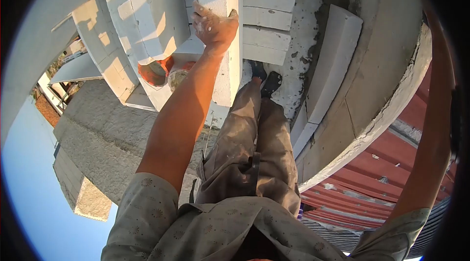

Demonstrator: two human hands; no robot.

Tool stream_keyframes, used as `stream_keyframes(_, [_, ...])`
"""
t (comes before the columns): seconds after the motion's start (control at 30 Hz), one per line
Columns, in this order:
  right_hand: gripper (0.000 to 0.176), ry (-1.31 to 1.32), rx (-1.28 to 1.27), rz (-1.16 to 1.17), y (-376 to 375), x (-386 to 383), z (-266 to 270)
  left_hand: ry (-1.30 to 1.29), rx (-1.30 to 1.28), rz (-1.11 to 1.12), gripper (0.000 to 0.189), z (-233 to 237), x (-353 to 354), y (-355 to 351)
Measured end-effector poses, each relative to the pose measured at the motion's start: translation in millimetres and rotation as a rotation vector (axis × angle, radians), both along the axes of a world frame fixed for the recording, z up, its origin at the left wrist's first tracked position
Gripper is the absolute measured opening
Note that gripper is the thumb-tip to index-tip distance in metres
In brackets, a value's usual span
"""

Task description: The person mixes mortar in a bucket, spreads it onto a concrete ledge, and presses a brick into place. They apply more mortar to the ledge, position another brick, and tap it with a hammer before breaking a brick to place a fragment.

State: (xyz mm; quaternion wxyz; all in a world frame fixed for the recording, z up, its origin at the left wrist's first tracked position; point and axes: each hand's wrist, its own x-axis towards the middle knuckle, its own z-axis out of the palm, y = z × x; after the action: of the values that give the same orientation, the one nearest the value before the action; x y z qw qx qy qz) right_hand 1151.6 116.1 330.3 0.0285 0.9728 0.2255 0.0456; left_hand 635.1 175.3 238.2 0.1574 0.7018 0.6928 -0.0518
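My left hand (214, 26), dusted with white, lies across a long white block (221, 77) near the top centre. Its fingers bend over the block's left side and its thumb rests at the right edge. The block stands between my arm and my feet. My right arm stretches up along the right edge of the view, and its hand is out of sight in the dark rim.
Orange-rimmed buckets (155, 71) sit left of the block. Several stacked white blocks (268, 18) are behind it. Another long block (333, 60) leans by the curved wall (372, 94). Red roofing (367, 168) lies lower right. My feet stand on the whitish floor.
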Motion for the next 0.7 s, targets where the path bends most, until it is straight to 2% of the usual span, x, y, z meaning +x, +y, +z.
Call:
stream_keyframes(0.07, [0.077,-0.023,0.144,0.028,1,-21,5,-0.004,0.031,-0.037,0.110,-5,-7,-8])
stream_keyframes(0.13, [0.070,-0.102,0.432,0.334,-15,-53,4,-0.034,0.049,-0.049,0.109,-1,-3,-5])
stream_keyframes(0.17, [0.047,-0.039,0.241,0.352,-29,-83,-2,-0.043,0.027,-0.045,0.108,4,-3,-8])
stream_keyframes(0.2, [0.036,0.018,0.058,0.364,-43,-123,-10,-0.058,0.013,-0.042,0.108,7,-1,-7])
stream_keyframes(0.23, [0.029,0.080,0.231,0.426,-65,-166,-23,-0.059,0.037,-0.045,0.109,6,-2,-7])
stream_keyframes(0.27, [0.022,0.254,0.498,0.520,-106,-231,-35,-0.060,0.057,-0.048,0.110,3,-3,-9])
stream_keyframes(0.3, [0.016,0.426,0.639,0.548,-148,-293,-51,-0.062,0.079,-0.047,0.110,0,-3,-9])
stream_keyframes(0.33, [0.011,0.600,0.673,0.469,-191,-350,-68,-0.064,0.020,-0.057,0.112,7,-4,-8])
stream_keyframes(0.37, [0.015,0.792,0.615,0.191,-242,-393,-97,-0.031,0.070,-0.084,0.112,-4,-7,-5])
stream_keyframes(0.4, [0.018,0.950,0.566,-0.190,-299,-435,-132,0.009,0.116,-0.110,0.113,-15,-14,-4])
stream_keyframes(0.43, [0.021,0.951,0.408,-0.338,-348,-468,-144,-0.005,0.090,-0.131,0.112,-13,-18,-3])
stream_keyframes(0.47, [0.023,0.956,0.277,-0.389,-418,-510,-182,-0.023,0.066,-0.155,0.112,-6,-13,-3])
stream_keyframes(0.5, [0.024,0.987,0.246,-0.512,-472,-549,-195,-0.010,0.068,-0.132,0.111,6,-3,-9])
stream_keyframes(0.53, [0.022,0.944,0.152,-0.538,-534,-598,-225,-0.038,0.053,-0.118,0.111,1,-3,-11])
stream_keyframes(0.63, [0.015,1.338,0.075,-1.215,-634,-688,-270,-0.099,0.041,-0.068,0.109,-2,-5,-4])
stream_keyframes(0.67, [0.017,1.368,0.003,-0.930,-691,-731,-311,-0.090,0.068,-0.084,0.109,-3,0,-3])
stream_keyframes(0.7, [0.024,1.330,0.065,-1.058,-699,-752,-326,-0.075,0.100,-0.099,0.109,-6,-1,-2])
